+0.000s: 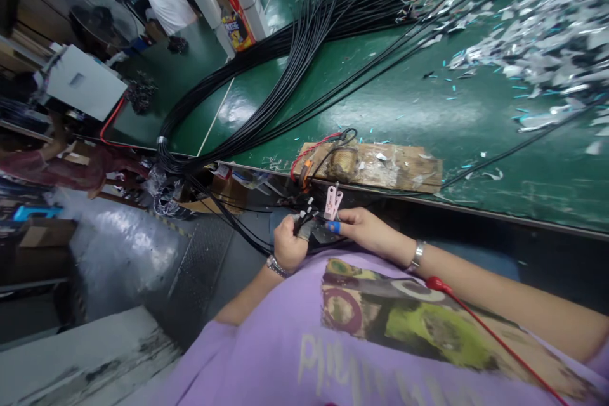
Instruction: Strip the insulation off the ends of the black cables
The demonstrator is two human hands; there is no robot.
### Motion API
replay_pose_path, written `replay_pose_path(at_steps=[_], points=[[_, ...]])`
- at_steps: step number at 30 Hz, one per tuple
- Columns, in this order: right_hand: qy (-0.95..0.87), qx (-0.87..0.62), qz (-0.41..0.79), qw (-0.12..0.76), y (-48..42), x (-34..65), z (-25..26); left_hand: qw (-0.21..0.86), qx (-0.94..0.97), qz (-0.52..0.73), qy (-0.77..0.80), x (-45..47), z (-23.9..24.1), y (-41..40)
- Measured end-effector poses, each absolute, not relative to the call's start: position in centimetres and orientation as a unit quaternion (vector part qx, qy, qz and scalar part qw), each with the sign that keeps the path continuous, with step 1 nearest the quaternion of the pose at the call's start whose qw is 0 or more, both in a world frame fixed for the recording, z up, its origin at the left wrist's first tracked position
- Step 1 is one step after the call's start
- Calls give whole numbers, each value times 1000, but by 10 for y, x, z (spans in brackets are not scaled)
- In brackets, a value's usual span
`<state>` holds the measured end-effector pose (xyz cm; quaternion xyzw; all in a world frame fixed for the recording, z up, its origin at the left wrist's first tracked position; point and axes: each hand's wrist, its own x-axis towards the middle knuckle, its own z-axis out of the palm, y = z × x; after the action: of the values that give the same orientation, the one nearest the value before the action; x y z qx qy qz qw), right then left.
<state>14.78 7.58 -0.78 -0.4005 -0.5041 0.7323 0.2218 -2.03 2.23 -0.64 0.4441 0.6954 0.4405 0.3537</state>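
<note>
My left hand (288,244) is curled into a fist around the ends of a few black cables (304,219), just below the edge of the green table (409,108). My right hand (364,228) pinches a small pink and white tool (332,203) against those cable ends; one finger wears a blue cot. Both wrists carry metal bands. A long bundle of black cables (285,44) runs from the table's edge across its far side.
A taped wooden block (380,168) with red and black wires lies on the table's near edge. Silver and blue scraps (537,32) litter the right side. A red cord (480,323) crosses my right forearm. Another person (166,0) stands far left near a white box (85,82).
</note>
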Motion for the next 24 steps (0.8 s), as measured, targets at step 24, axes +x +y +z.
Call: replay_pose_path(at_steps=[24], points=[[-692, -377, 519, 330, 76, 150, -12, 754, 176, 339, 534, -31, 8, 26]])
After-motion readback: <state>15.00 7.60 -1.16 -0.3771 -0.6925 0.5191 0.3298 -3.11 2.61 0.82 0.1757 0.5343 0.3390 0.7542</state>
